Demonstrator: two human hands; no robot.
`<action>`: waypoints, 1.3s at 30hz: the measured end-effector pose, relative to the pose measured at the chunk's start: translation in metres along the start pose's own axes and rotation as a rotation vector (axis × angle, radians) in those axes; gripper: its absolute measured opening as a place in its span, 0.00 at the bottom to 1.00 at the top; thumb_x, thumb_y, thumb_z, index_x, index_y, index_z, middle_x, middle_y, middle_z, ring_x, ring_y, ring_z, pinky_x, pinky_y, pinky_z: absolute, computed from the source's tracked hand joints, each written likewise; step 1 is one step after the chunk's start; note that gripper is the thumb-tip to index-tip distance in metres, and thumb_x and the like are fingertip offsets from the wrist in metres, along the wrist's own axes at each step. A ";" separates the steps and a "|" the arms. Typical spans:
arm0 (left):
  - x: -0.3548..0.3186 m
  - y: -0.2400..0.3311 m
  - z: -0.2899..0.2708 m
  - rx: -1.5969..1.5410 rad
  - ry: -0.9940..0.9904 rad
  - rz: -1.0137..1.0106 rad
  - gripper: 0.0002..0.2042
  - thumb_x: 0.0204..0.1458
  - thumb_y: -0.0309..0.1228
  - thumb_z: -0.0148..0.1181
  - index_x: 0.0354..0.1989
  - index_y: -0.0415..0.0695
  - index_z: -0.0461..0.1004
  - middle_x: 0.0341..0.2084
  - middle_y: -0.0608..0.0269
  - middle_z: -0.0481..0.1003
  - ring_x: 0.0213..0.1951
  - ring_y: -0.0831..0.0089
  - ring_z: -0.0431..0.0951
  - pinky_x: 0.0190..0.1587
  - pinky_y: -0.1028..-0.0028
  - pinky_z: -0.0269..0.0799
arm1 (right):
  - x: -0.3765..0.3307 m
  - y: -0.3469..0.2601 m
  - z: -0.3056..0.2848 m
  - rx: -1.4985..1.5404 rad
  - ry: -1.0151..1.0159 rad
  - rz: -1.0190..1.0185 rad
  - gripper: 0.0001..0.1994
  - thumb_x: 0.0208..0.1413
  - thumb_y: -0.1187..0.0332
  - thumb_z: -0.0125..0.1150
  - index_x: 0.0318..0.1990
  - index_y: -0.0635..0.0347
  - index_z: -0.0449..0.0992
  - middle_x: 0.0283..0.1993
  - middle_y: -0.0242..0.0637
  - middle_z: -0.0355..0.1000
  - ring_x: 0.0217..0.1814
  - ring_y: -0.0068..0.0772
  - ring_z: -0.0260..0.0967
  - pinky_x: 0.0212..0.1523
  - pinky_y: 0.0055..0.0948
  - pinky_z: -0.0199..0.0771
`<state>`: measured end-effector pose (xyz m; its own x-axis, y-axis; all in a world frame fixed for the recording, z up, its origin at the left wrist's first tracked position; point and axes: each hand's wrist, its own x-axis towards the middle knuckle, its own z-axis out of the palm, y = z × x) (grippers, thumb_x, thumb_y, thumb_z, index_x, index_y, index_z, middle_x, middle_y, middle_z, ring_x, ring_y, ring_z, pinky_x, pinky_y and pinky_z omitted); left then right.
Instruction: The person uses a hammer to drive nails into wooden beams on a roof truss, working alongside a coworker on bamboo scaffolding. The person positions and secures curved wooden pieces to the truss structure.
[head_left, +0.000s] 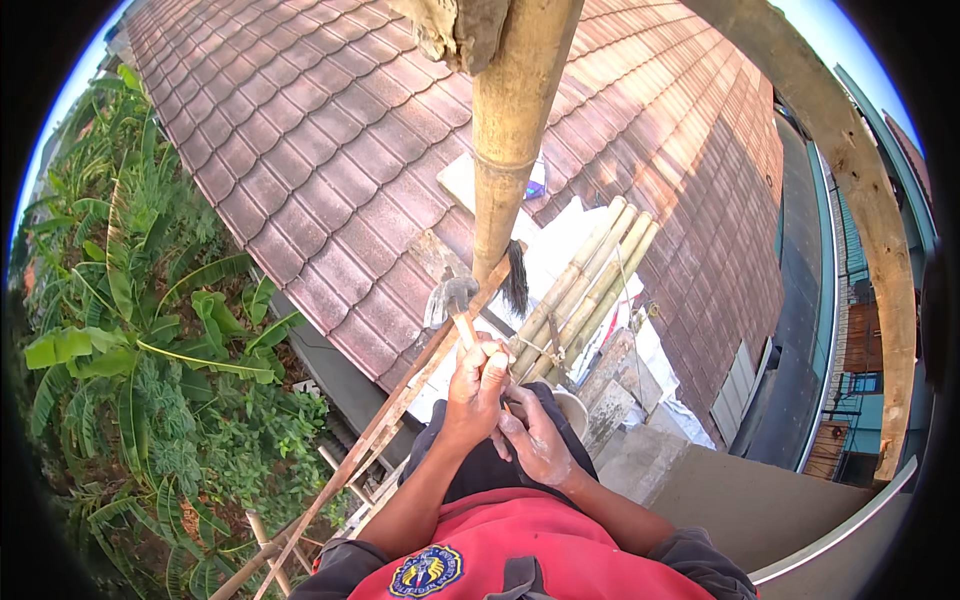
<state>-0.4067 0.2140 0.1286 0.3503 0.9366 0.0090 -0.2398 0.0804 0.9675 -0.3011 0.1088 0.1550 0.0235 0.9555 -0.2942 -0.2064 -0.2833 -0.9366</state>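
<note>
My left hand (478,388) is closed round the pale wooden handle (465,328) of a hand tool. Its broad grey head (455,296) points up and away from me, next to a bamboo post. Close beside it, my right hand (538,438) has its fingers curled in below the left fist, near a thin brownish bit. What the right fingers hold is hidden. Both hands carry pale dust and are above my dark trousers. A black-bristled brush or fibre tuft (516,280) hangs by the foot of the thick bamboo post (503,150).
A brownish-red tiled roof (340,170) slopes ahead. Cut bamboo poles (590,280) lie on white sheeting at the right, near a pale bucket (572,410). A wooden rail (400,395) runs diagonally on my left, above banana plants (130,350). A curved timber (870,190) arches at right.
</note>
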 end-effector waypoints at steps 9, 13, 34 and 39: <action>0.026 0.151 0.030 -0.083 0.199 0.193 0.10 0.75 0.36 0.57 0.46 0.43 0.77 0.48 0.64 0.73 0.41 0.77 0.73 0.48 0.71 0.75 | -0.017 -0.061 -0.039 -0.401 0.285 -0.201 0.28 0.75 0.59 0.61 0.72 0.69 0.62 0.35 0.27 0.71 0.33 0.16 0.66 0.33 0.22 0.68; 0.081 0.235 0.031 -0.591 0.259 0.412 0.11 0.72 0.36 0.63 0.49 0.41 0.74 0.34 0.66 0.76 0.38 0.77 0.79 0.41 0.70 0.84 | -0.040 -0.087 -0.070 -0.566 0.357 -0.437 0.27 0.72 0.64 0.63 0.70 0.72 0.63 0.33 0.30 0.70 0.32 0.16 0.66 0.32 0.23 0.68; 0.216 0.368 0.060 -0.681 0.330 0.896 0.09 0.72 0.30 0.61 0.51 0.38 0.80 0.42 0.65 0.84 0.47 0.76 0.84 0.53 0.71 0.84 | -0.095 -0.486 0.058 -1.397 0.437 -1.178 0.17 0.80 0.62 0.50 0.63 0.67 0.71 0.32 0.34 0.68 0.31 0.22 0.64 0.35 0.29 0.67; 0.211 0.361 0.061 -0.721 0.321 0.913 0.08 0.73 0.30 0.60 0.50 0.37 0.80 0.41 0.63 0.84 0.47 0.76 0.84 0.54 0.72 0.83 | -0.091 -0.516 0.104 -1.760 0.373 -1.207 0.15 0.79 0.64 0.52 0.63 0.65 0.73 0.36 0.45 0.75 0.34 0.36 0.72 0.39 0.37 0.72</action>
<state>-0.3644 0.4201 0.4953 -0.4281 0.7814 0.4540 -0.7682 -0.5793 0.2725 -0.2986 0.1762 0.6851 -0.3999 0.6875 0.6061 0.9165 0.3096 0.2535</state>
